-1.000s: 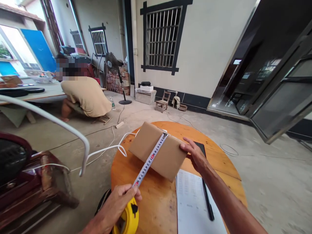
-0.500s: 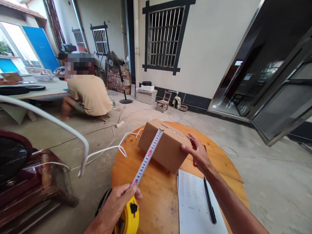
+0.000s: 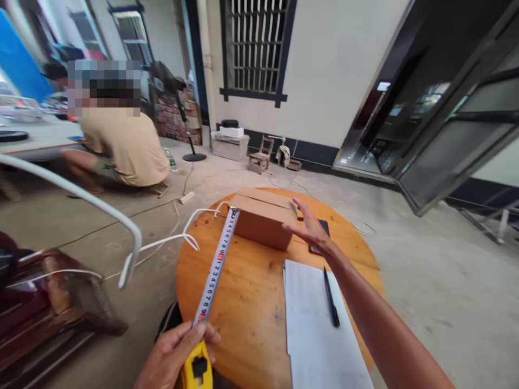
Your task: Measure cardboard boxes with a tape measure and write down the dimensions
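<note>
Tape measure (image 3: 192,373) clamped in my left grip (image 3: 176,348), box (image 3: 263,229) on the table (image 3: 243,308).
The box looks light and stiff, its cardboard probably easy to dent, so best held by opposite ends; it lies at my left grip's one o'clock and my right grip's (image 3: 310,226) nine o'clock, thumb and fingers spread there.

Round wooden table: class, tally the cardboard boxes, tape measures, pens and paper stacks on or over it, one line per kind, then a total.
Cardboard box: 1
Tape measure: 1
Pen: 1
Paper stack: 1
Total: 4
</note>
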A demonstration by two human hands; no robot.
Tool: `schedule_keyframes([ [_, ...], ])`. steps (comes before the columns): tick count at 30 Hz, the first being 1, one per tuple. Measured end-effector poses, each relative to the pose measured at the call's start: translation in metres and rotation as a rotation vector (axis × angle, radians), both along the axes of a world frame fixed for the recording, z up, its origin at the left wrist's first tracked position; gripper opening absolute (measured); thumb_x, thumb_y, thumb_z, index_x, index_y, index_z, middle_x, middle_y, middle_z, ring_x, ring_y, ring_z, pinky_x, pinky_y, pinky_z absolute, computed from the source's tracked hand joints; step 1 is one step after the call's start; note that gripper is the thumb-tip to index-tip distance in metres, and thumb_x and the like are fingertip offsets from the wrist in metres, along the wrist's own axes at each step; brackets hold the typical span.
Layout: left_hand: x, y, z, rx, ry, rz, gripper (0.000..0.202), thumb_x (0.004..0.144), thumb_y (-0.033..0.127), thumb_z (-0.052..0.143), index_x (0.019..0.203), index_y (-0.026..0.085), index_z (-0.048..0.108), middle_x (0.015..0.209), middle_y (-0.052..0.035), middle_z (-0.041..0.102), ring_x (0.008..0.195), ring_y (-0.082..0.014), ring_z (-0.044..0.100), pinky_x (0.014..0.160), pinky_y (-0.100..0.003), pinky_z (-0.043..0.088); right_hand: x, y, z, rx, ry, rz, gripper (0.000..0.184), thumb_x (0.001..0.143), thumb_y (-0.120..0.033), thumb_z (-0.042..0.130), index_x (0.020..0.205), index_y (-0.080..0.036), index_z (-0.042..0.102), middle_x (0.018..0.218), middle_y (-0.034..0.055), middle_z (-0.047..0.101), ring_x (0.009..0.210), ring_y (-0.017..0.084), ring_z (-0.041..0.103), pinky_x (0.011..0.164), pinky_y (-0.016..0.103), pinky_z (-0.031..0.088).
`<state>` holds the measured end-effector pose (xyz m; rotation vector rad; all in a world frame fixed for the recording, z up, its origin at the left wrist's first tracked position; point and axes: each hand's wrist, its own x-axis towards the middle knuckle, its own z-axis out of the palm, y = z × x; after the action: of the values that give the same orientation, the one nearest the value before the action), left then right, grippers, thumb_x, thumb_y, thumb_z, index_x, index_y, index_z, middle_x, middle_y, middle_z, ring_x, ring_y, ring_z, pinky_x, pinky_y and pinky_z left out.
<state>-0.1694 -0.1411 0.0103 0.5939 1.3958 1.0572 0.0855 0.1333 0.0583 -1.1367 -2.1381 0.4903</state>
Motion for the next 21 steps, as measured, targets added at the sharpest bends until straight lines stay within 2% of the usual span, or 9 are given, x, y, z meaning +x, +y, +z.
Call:
schedule_keyframes([
  [3,0.005,-0.003,0.001,-0.071,-0.067,-0.023,0.034,0.078,0.051,0.060,0.076,0.018,0.070,0.062,0.0000,0.063,0.056,-0.0147,0.053,0.055,-0.023,0.043,0.016,-0.014,0.004,0.097,-0.080,-0.064,0.081,0.077,-0.049,0.065,0.144,-0.024,0.026,0.146,0.0122,0.034,0.126,0.028,0.043,0.095,0.040,0.044],
  [5,0.009,-0.005,0.000,-0.090,-0.056,-0.058,0.033,0.078,0.051,0.061,0.078,0.019,0.071,0.064,-0.0009,0.064,0.059,-0.0163,0.055,0.056,-0.023,0.045,0.036,-0.036,0.004,0.193,-0.182,-0.099,0.056,0.086,-0.041,0.055,0.136,-0.022,0.039,0.131,0.0120,0.051,0.113,0.024,0.054,0.087,0.037,0.047],
  [7,0.016,-0.006,0.000,-0.089,-0.013,-0.081,0.034,0.076,0.051,0.064,0.082,0.019,0.072,0.067,-0.0026,0.065,0.063,-0.0189,0.058,0.056,-0.024,0.046,0.061,-0.064,-0.001,0.187,-0.266,-0.077,0.029,0.091,-0.028,0.047,0.117,-0.023,0.057,0.106,0.0074,0.064,0.089,0.019,0.062,0.076,0.031,0.047],
  [8,0.021,-0.006,0.000,-0.087,0.016,-0.083,0.034,0.074,0.051,0.065,0.084,0.020,0.073,0.068,-0.0033,0.066,0.065,-0.0197,0.058,0.057,-0.024,0.046,0.074,-0.080,-0.006,0.176,-0.315,-0.044,0.023,0.092,-0.024,0.045,0.107,-0.023,0.063,0.098,0.0054,0.066,0.078,0.016,0.062,0.069,0.028,0.046],
  [10,0.034,-0.002,0.002,-0.091,0.065,-0.106,0.036,0.074,0.052,0.065,0.088,0.020,0.074,0.069,-0.0035,0.067,0.064,-0.0192,0.059,0.055,-0.023,0.046,0.096,-0.107,-0.018,0.172,-0.400,0.018,0.022,0.089,-0.017,0.046,0.096,-0.023,0.067,0.089,0.0044,0.065,0.068,0.014,0.059,0.061,0.025,0.042],
  [13,0.062,0.009,0.008,-0.113,0.040,-0.194,0.043,0.078,0.053,0.060,0.098,0.018,0.072,0.066,-0.0028,0.066,0.059,-0.0156,0.056,0.052,-0.021,0.044,0.115,-0.134,-0.039,0.225,-0.543,0.100,0.027,0.086,-0.008,0.044,0.093,-0.021,0.066,0.088,0.0063,0.063,0.065,0.015,0.056,0.057,0.025,0.037],
  [16,0.092,0.020,0.012,-0.105,-0.115,-0.253,0.044,0.080,0.052,0.059,0.100,0.014,0.071,0.062,-0.0030,0.065,0.053,-0.0142,0.055,0.051,-0.023,0.043,0.122,-0.142,-0.054,0.302,-0.647,0.180,0.026,0.085,-0.003,0.043,0.087,-0.019,0.064,0.086,0.0062,0.062,0.065,0.015,0.054,0.060,0.027,0.038],
  [18,0.108,0.025,0.012,-0.088,-0.200,-0.258,0.043,0.080,0.050,0.060,0.099,0.012,0.070,0.061,-0.0030,0.065,0.052,-0.0138,0.055,0.051,-0.023,0.043,0.125,-0.141,-0.058,0.323,-0.623,0.196,0.024,0.085,-0.004,0.044,0.083,-0.019,0.062,0.082,0.0049,0.062,0.065,0.014,0.054,0.063,0.028,0.040],
  [21,0.123,0.030,0.007,-0.084,-0.242,-0.239,0.042,0.080,0.049,0.061,0.098,0.012,0.070,0.061,-0.0038,0.065,0.050,-0.0134,0.054,0.050,-0.024,0.041,0.136,-0.140,-0.057,0.380,-0.511,0.087,0.024,0.089,-0.008,0.042,0.087,-0.020,0.062,0.083,0.0061,0.062,0.069,0.015,0.056,0.065,0.030,0.043],
])
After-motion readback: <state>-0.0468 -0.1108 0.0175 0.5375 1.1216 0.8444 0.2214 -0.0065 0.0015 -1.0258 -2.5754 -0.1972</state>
